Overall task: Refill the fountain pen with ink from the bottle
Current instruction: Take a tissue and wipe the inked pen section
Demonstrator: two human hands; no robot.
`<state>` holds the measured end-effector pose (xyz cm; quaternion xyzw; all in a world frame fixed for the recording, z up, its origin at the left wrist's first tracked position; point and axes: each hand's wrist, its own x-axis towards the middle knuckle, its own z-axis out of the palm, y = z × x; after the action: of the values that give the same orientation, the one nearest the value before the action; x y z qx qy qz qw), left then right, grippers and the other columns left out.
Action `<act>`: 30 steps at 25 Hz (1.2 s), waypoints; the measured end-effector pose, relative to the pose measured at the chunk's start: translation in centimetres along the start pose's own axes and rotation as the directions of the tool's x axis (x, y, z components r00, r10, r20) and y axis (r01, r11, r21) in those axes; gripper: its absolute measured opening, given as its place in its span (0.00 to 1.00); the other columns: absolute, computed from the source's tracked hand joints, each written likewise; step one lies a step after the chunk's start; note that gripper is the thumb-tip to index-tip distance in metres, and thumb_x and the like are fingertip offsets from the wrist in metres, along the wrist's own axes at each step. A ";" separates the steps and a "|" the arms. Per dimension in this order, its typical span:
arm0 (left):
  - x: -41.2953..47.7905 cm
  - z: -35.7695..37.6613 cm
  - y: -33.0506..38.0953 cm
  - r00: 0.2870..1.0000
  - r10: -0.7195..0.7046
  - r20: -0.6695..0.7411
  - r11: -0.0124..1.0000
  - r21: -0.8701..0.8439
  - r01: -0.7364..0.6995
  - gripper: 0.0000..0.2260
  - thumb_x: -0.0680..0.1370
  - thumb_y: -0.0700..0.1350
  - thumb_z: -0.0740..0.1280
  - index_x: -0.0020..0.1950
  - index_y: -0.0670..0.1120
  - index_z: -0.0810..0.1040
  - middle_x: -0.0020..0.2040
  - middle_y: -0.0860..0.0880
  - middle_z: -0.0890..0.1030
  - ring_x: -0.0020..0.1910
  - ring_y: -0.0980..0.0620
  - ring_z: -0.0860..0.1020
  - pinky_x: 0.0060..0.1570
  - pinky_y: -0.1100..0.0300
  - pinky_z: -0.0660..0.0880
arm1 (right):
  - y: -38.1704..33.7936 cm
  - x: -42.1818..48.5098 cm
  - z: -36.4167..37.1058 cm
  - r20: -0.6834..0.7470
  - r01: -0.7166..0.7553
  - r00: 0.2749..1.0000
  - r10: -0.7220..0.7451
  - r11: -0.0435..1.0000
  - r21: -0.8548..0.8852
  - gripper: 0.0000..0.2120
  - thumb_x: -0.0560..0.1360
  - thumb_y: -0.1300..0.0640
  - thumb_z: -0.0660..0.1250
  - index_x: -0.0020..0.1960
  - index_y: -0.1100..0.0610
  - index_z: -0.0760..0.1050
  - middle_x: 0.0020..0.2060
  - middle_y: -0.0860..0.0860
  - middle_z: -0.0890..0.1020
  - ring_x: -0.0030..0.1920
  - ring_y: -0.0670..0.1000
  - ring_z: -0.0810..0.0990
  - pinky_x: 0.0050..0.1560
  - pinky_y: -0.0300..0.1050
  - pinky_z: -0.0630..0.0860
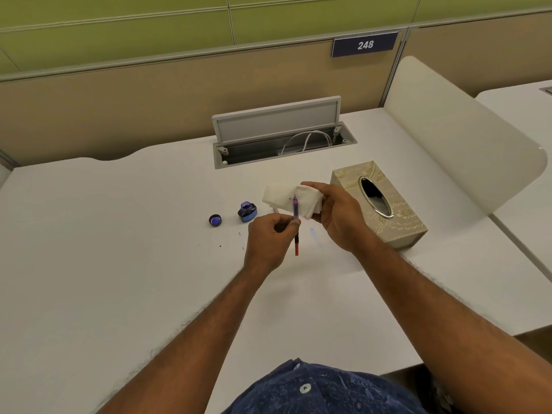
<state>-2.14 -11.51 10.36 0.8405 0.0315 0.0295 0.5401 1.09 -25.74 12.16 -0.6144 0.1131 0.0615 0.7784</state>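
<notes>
My left hand (270, 240) grips a slim fountain pen (296, 218) near its middle, nib end pointing up and away, red lower end sticking out below the fingers. My right hand (337, 215) holds a folded white tissue (286, 198) just behind the pen's purple-stained tip; the tip touches or nearly touches the tissue. The open ink bottle (247, 211), dark glass with blue ink, stands on the white desk left of the pen. Its round cap (215, 220) lies upside down further left.
A gold patterned tissue box (385, 210) stands right of my right hand. Small ink spots (240, 234) mark the desk (119, 234) near the bottle. An open cable hatch (277, 135) sits at the back, a cream divider (448, 130) to the right.
</notes>
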 end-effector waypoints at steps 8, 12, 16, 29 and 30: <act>-0.1 -1.2 0.1 1.000 0.013 0.027 0.999 0.044 -0.014 0.11 0.76 0.47 0.69 0.51 0.41 0.84 0.42 0.47 0.85 0.39 0.55 0.81 0.40 0.72 0.75 | 0.3 -0.7 -0.4 0.244 -0.081 0.969 0.034 0.979 0.185 0.16 0.81 0.65 0.51 0.59 0.58 0.76 0.58 0.54 0.81 0.57 0.56 0.81 0.58 0.50 0.78; -0.3 -1.5 0.6 0.999 0.036 0.024 0.997 0.065 -0.038 0.10 0.76 0.47 0.69 0.50 0.41 0.84 0.40 0.49 0.83 0.35 0.59 0.78 0.35 0.78 0.72 | 0.2 -0.8 -0.2 0.317 -0.055 0.948 0.014 0.991 0.123 0.13 0.80 0.65 0.58 0.61 0.58 0.76 0.57 0.52 0.81 0.54 0.54 0.83 0.55 0.47 0.80; -0.6 -1.8 1.0 0.998 0.039 0.041 0.996 0.077 -0.042 0.13 0.76 0.47 0.68 0.54 0.40 0.83 0.46 0.47 0.85 0.39 0.57 0.80 0.43 0.74 0.73 | 0.4 -0.4 0.6 0.273 -0.030 0.962 0.004 0.996 0.089 0.13 0.79 0.64 0.61 0.62 0.61 0.75 0.58 0.55 0.80 0.55 0.56 0.81 0.55 0.47 0.80; -0.5 -1.8 0.8 1.000 -0.008 -0.017 0.997 0.070 0.009 0.14 0.74 0.51 0.71 0.50 0.41 0.84 0.43 0.47 0.85 0.39 0.54 0.81 0.40 0.71 0.73 | 0.5 -0.1 2.0 0.167 0.053 0.984 -0.058 0.998 0.032 0.10 0.77 0.65 0.65 0.57 0.59 0.78 0.54 0.55 0.82 0.53 0.56 0.83 0.53 0.48 0.81; -0.5 -1.7 0.8 1.000 -0.011 -0.021 0.998 0.068 0.012 0.14 0.74 0.50 0.71 0.50 0.41 0.84 0.43 0.47 0.85 0.39 0.54 0.80 0.39 0.72 0.72 | 0.5 -0.1 2.0 0.160 0.062 0.985 -0.064 0.998 0.021 0.10 0.77 0.65 0.65 0.56 0.58 0.78 0.54 0.54 0.82 0.53 0.56 0.83 0.53 0.48 0.81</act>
<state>-2.79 -10.31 11.78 0.8579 0.0429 0.0341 0.5108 1.09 -23.66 12.14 -0.6045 0.0310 0.0853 0.7915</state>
